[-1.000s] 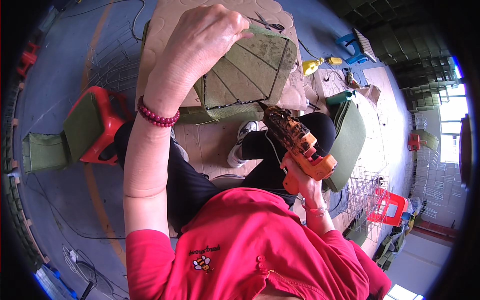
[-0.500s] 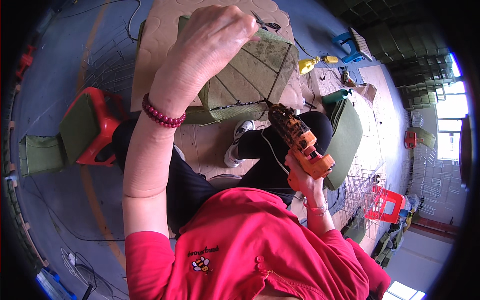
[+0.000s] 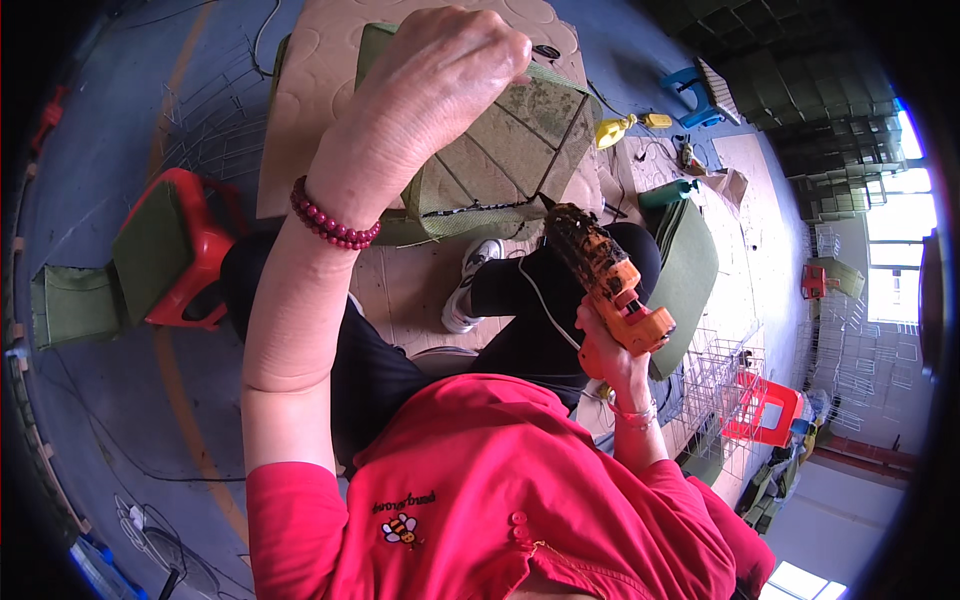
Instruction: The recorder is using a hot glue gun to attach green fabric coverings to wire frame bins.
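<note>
My right hand (image 3: 607, 345) grips an orange glue gun (image 3: 600, 265) whose barrel is caked with dark residue. Its nozzle points up and left, close to the near right corner of a green fabric piece (image 3: 490, 165). Thin dark rods or seams cross that piece, and a black-and-white speckled strip (image 3: 470, 210) runs along its near edge. Over its upper left part hovers my left hand (image 3: 445, 65), closed, with a beaded bracelet at the wrist. Its fingertips are turned away, so what they hold is hidden. Scissors (image 3: 546, 51) lie behind it, only the handle showing.
A cardboard-coloured work surface (image 3: 310, 110) bears the piece. Left stands a red stool (image 3: 195, 250) with green fabric. At right are stacked green panels (image 3: 690, 270), a green bottle (image 3: 668, 194), a yellow bottle (image 3: 612, 131), wire frames (image 3: 715, 385) and a blue stool (image 3: 700, 95).
My left hand has shifted slightly right, covering the scissors' blades. The glue gun has moved a little right, and its nozzle now shows plainly at the fabric piece's corner.
</note>
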